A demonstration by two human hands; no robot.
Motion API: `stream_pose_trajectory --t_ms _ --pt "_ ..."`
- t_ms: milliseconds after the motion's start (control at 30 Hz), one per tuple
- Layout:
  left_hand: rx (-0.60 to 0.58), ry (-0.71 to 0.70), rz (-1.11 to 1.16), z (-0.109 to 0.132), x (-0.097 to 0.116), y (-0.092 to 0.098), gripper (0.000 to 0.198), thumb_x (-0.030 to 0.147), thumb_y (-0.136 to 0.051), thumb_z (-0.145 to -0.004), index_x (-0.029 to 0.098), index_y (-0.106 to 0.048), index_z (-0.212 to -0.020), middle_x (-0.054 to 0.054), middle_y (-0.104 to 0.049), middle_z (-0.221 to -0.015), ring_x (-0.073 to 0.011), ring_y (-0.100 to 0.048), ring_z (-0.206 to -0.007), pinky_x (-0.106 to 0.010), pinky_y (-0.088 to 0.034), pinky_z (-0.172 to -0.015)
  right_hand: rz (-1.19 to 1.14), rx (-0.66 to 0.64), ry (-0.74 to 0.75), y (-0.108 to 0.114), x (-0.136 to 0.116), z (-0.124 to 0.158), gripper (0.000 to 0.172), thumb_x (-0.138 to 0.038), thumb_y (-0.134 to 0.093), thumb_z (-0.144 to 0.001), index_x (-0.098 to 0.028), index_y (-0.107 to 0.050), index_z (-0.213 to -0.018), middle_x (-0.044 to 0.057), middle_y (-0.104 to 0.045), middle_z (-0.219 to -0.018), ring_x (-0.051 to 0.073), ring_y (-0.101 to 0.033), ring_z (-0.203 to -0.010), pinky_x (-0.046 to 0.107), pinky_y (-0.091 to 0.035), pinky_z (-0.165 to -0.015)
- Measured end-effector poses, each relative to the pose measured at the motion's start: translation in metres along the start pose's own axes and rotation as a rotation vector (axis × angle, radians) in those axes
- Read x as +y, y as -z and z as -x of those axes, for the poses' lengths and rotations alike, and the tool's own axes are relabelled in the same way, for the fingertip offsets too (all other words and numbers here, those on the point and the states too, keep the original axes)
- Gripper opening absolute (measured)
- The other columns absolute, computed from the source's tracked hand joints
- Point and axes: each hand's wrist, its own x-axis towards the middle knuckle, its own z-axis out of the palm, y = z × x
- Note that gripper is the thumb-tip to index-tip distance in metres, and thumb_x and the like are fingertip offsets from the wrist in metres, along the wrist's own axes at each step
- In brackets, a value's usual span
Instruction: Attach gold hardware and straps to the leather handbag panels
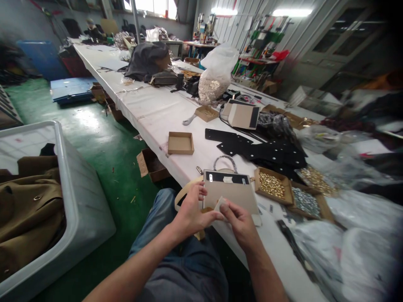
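A beige handbag (233,195) with a dark top band and an arched handle (225,158) lies at the table's near edge. My left hand (192,209) rests at its left side, fingers bent over the edge and thumb stretched apart toward my right hand. Between the thumb and fingers of my right hand (237,218) is a small off-white piece (219,204), held over the bag's lower part; its material is unclear. A pale strap (182,193) loops out beside my left hand. On the band sits a small whitish patch (228,179).
Right of the bag stand a box of gold-coloured studs (271,186) and a box of silver-coloured pieces (305,201). Black panels (261,151) and a shallow cardboard box (181,143) lie beyond. A grey bin (85,209) with brown material stands at left.
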Motion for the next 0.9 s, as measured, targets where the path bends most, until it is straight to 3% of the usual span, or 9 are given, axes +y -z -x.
stream_pose_trajectory --t_ms 67,133,167,233,300,400,500,667,900 --pt "-0.146 0.077 0.110 0.001 0.000 -0.001 0.069 0.040 -0.101 -0.084 0.018 -0.071 -0.142 -0.017 -0.074 -0.140 -0.0295 -0.075 -0.114 -0.039 -0.063 -0.098 -0.009 -0.024 -0.012 -0.003 0.001 0.000 0.046 -0.066 -0.068 -0.111 -0.024 -0.080 -0.096 0.006 -0.077 -0.100 0.030 -0.073 -0.102 0.036 -0.060 -0.094" --pt "-0.290 0.134 0.175 0.002 -0.002 -0.003 0.037 0.044 -0.083 -0.101 0.015 -0.079 -0.124 -0.011 -0.080 -0.112 -0.0245 -0.075 -0.097 -0.034 -0.062 -0.089 0.029 -0.027 -0.005 -0.006 0.001 -0.001 0.048 -0.066 -0.066 -0.112 -0.024 -0.077 -0.092 0.005 -0.075 -0.094 0.028 -0.072 -0.094 0.035 -0.059 -0.087" --pt "-0.320 0.156 0.183 0.003 -0.003 -0.004 0.033 0.047 -0.075 -0.106 0.014 -0.082 -0.108 -0.009 -0.079 -0.098 -0.0224 -0.074 -0.088 -0.032 -0.061 -0.084 0.072 -0.022 0.005 -0.007 0.001 -0.002 0.051 -0.066 -0.064 -0.113 -0.024 -0.075 -0.088 0.005 -0.073 -0.087 0.027 -0.070 -0.088 0.035 -0.057 -0.082" --pt "-0.290 0.225 0.201 0.003 -0.006 -0.006 0.045 0.055 -0.069 -0.108 0.014 -0.081 -0.092 -0.007 -0.076 -0.084 -0.0199 -0.070 -0.075 -0.030 -0.059 -0.072 0.213 0.003 0.043 -0.006 0.000 -0.004 0.055 -0.066 -0.062 -0.114 -0.024 -0.071 -0.080 0.004 -0.067 -0.077 0.024 -0.064 -0.077 0.034 -0.053 -0.073" --pt "-0.232 0.334 0.245 0.003 -0.011 -0.008 0.051 0.062 -0.069 -0.106 0.014 -0.084 -0.099 -0.007 -0.076 -0.077 -0.0196 -0.069 -0.064 -0.029 -0.056 -0.060 0.361 0.079 0.084 0.000 -0.003 -0.007 0.052 -0.065 -0.068 -0.112 -0.024 -0.075 -0.080 0.005 -0.071 -0.079 0.023 -0.064 -0.074 0.036 -0.052 -0.072" --pt "-0.181 0.383 0.222 -0.001 -0.018 -0.009 0.054 0.064 -0.070 -0.104 0.013 -0.086 -0.095 -0.008 -0.076 -0.071 -0.0168 -0.063 -0.055 -0.026 -0.048 -0.053 0.364 0.181 0.064 0.015 -0.006 -0.016 0.040 -0.065 -0.081 -0.103 -0.026 -0.085 -0.113 0.008 -0.082 -0.102 0.026 -0.072 -0.082 0.039 -0.059 -0.077" --pt "-0.135 0.331 0.125 -0.007 -0.021 -0.009 0.050 0.057 -0.075 -0.102 0.015 -0.080 -0.077 -0.006 -0.075 -0.067 -0.0145 -0.059 -0.056 -0.025 -0.040 -0.054 0.222 0.136 -0.004 0.026 -0.007 -0.028 0.056 -0.065 -0.087 -0.098 -0.027 -0.080 -0.139 0.010 -0.085 -0.117 0.028 -0.078 -0.093 0.041 -0.064 -0.084" --pt "-0.105 0.339 0.056 -0.013 -0.019 -0.011 0.048 0.056 -0.077 -0.100 0.017 -0.070 -0.073 -0.004 -0.074 -0.065 -0.0163 -0.064 -0.057 -0.025 -0.040 -0.053 0.206 0.049 -0.026 0.026 -0.005 -0.044 0.041 -0.062 -0.087 -0.098 -0.024 -0.086 -0.114 0.007 -0.082 -0.099 0.027 -0.074 -0.088 0.039 -0.058 -0.080" --pt "-0.189 0.533 0.456 -0.018 -0.023 -0.022 0.065 0.082 -0.081 -0.089 0.020 -0.062 -0.095 -0.008 -0.079 -0.077 -0.0230 -0.078 -0.060 -0.034 -0.064 -0.057 0.461 0.061 0.100 0.025 -0.011 -0.064 0.029 -0.051 -0.073 -0.108 -0.025 -0.081 -0.097 0.005 -0.079 -0.091 0.025 -0.068 -0.079 0.037 -0.050 -0.073"
